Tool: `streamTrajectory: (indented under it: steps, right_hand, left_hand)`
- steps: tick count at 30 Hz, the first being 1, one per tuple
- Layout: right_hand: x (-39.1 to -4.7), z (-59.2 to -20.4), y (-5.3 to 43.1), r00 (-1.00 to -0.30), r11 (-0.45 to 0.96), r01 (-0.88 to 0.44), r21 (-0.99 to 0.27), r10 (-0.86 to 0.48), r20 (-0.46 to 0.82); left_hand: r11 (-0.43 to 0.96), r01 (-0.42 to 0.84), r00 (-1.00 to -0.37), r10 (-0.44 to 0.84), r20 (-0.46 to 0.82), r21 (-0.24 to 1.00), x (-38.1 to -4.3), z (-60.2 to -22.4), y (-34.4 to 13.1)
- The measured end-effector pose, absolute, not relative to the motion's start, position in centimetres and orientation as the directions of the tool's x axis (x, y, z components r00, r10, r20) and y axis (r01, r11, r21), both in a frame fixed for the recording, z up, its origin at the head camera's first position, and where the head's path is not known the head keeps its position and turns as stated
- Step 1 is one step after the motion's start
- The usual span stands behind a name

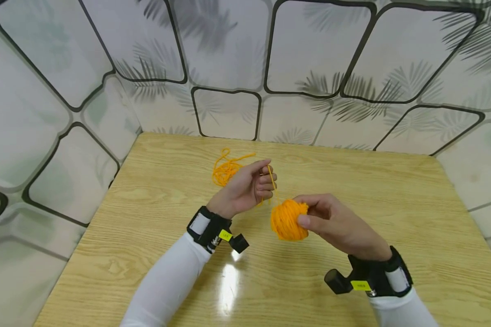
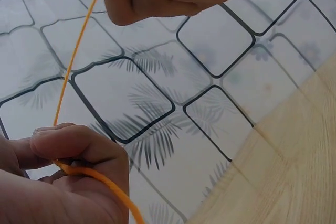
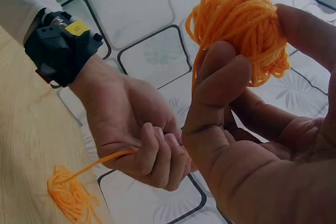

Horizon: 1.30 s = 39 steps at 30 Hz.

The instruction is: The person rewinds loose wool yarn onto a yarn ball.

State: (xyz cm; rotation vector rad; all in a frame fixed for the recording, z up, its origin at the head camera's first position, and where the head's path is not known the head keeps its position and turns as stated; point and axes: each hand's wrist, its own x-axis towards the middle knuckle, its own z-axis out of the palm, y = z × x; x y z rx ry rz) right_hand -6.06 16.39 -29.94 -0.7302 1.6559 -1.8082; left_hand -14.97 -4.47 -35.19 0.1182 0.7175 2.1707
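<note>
Right hand pinches the ball, left hand the strand; likely light, soft and easily squashed, the ball wants a loose hold round its sides.

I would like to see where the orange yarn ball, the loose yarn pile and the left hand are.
Orange yarn ball (image 1: 288, 220): head view, on its wound side.
Loose yarn pile (image 3: 72, 195): right wrist view, on its tangled middle.
Left hand (image 1: 247, 188): head view, on the palm.
</note>
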Motion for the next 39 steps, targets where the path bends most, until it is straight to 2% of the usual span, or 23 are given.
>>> streamTrajectory:
  steps: [16,29,39]
  right_hand:
    - [-6.2,-33.4,16.1,-0.698,0.126,0.065,-0.99,-0.704,-0.136]
    - [-8.2,-36.5,15.8,-0.793,0.365,0.082,-0.927,-0.539,-0.283]
    - [-10.3,-38.1,15.7,-0.854,0.337,0.134,-0.932,-0.438,-0.281]
  left_hand:
    - [-0.532,-0.63,-0.679,0.731,-0.07,0.565,-16.1,-32.3,-4.6]
    - [-0.504,-0.626,-0.65,0.759,-0.04,0.595,-14.6,-29.6,-4.8]
    - [-0.465,-0.53,-0.602,0.795,0.071,0.71,-11.7,-27.3,-4.7]
